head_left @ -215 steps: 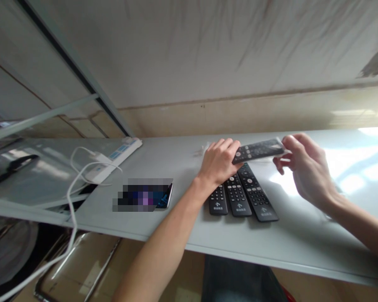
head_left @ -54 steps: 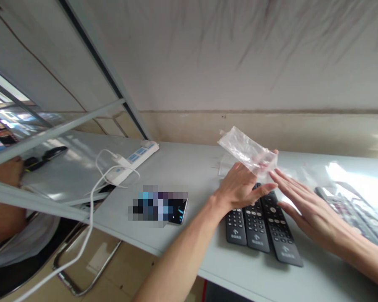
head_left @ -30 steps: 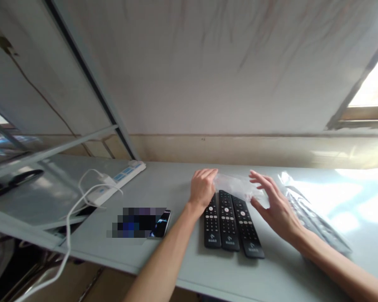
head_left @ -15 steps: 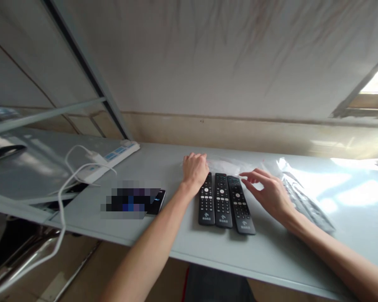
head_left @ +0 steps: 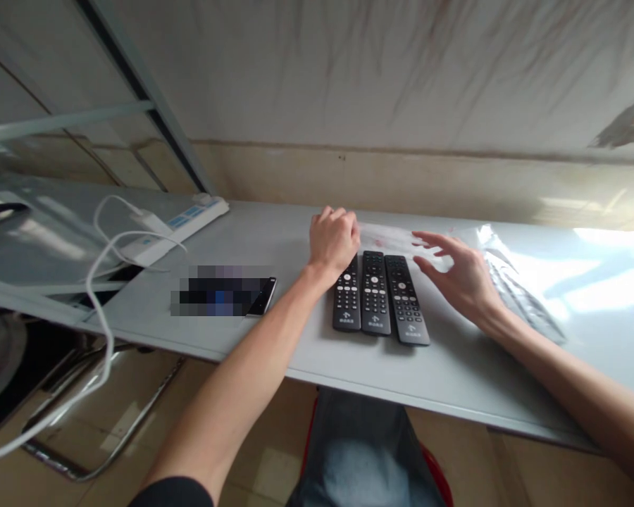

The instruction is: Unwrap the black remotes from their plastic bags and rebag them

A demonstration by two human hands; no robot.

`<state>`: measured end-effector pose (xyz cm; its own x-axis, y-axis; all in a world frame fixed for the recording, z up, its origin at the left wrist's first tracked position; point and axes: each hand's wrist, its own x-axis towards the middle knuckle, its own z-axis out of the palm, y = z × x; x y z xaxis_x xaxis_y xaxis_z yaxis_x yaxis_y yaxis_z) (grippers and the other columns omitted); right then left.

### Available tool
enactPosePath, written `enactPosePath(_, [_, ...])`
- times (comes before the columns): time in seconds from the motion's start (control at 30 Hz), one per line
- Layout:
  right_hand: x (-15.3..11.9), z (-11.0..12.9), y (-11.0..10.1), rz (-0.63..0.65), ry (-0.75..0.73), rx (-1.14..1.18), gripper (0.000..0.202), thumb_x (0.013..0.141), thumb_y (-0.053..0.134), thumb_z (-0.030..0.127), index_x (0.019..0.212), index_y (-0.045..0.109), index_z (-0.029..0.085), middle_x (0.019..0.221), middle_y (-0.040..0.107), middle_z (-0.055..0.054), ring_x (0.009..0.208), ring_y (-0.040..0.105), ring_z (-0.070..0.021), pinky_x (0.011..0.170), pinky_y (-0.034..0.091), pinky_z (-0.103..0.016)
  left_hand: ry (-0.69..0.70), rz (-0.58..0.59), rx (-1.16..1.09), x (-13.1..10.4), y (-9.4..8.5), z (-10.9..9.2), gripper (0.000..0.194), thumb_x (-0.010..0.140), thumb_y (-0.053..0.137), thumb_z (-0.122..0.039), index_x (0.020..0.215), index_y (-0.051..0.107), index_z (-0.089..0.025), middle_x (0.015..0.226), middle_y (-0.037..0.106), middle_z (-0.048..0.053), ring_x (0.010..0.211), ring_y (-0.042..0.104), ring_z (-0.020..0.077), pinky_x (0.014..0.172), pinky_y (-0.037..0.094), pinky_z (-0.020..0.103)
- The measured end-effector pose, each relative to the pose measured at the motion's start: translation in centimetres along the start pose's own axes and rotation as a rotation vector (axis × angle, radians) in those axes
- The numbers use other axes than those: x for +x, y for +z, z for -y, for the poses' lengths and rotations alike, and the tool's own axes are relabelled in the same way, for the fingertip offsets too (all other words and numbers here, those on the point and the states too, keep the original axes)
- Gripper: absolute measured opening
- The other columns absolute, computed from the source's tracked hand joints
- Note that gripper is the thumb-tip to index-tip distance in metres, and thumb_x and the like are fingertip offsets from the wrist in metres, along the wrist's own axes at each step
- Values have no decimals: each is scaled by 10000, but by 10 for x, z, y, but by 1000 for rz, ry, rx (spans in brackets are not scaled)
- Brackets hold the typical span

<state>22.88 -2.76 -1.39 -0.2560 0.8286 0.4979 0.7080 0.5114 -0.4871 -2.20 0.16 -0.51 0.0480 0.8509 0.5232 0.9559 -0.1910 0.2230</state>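
My left hand point(head_left: 334, 238) is closed at the left end of a clear plastic bag point(head_left: 385, 238), which lies flat behind three black remote controls. My right hand point(head_left: 457, 271) is open, thumb and fingers apart, over the bag's right part. The left remote control point(head_left: 346, 299) is partly hidden at its top by my left hand. Beside it lie the middle remote control point(head_left: 375, 296) and the right remote control point(head_left: 406, 303), buttons up; the right one is slightly angled. Neither hand holds a remote.
Right of my right hand lies a plastic bag with dark contents point(head_left: 518, 289). A phone point(head_left: 263, 296) rests on the left beside a blurred-out patch. A white power strip point(head_left: 177, 229) with a cable point(head_left: 103, 317) stands farther left. The table's front edge point(head_left: 401, 399) is near my legs.
The view has tilted down, so the table sits higher in the picture. My right hand has opened wider, its fingers now spread over the bag. The remote controls have stayed in place.
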Motion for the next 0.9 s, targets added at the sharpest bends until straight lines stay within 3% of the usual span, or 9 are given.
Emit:
enactPosePath(0.17, [0, -4, 0, -82, 26, 81, 179, 968, 701, 380, 1008, 837, 270, 983, 826, -60, 802, 735, -236, 770, 600, -414, 54, 24, 22, 0, 4, -1, 325, 1003, 500, -83, 977, 814, -164, 1040, 808, 115, 1113, 666, 292, 1022, 542, 476])
enactPosePath(0.37, [0, -3, 3, -123, -86, 121, 113, 978, 734, 306, 999, 845, 301, 918, 807, -35, 790, 716, -232, 841, 584, -458, 366, 119, -59, -3, 7, -10, 358, 1005, 596, -105, 1324, 746, -166, 1325, 763, 111, 1325, 596, 289, 1133, 487, 465])
enactPosePath(0.5, [0, 2, 2, -157, -181, 134, 152, 1010, 712, 279, 1082, 836, 331, 970, 826, -34, 874, 752, -247, 914, 595, -492, 538, 218, -122, -6, 5, -21, 292, 1079, 587, -182, 1319, 752, -193, 1299, 779, 90, 1353, 599, 273, 1162, 445, 451])
enactPosePath(0.67, [-2, 7, 0, -226, -201, 135, 470, 999, 707, 237, 1460, 669, 319, 1140, 838, -53, 916, 772, -247, 948, 615, -493, 504, 180, -125, -5, 2, -19, 301, 1117, 512, -164, 1095, 812, -175, 1123, 812, 90, 1180, 679, 257, 1051, 477, 421])
enactPosePath(0.8, [0, 2, 2, -160, -192, 85, 323, 997, 690, 239, 1315, 718, 294, 1206, 809, -77, 966, 757, -269, 862, 637, -479, 458, 162, -125, -4, 2, -13, 299, 1117, 522, -171, 1011, 801, -168, 1040, 826, 71, 1102, 693, 250, 1002, 481, 417])
enactPosePath(0.9, [1, -5, 5, -99, -236, 45, 325, 996, 679, 243, 1315, 728, 283, 1286, 771, -103, 1132, 728, -323, 961, 614, -567, 463, 148, -130, -4, 4, -14, 290, 1119, 536, -196, 972, 784, -162, 1044, 828, 71, 1114, 689, 260, 1007, 476, 425])
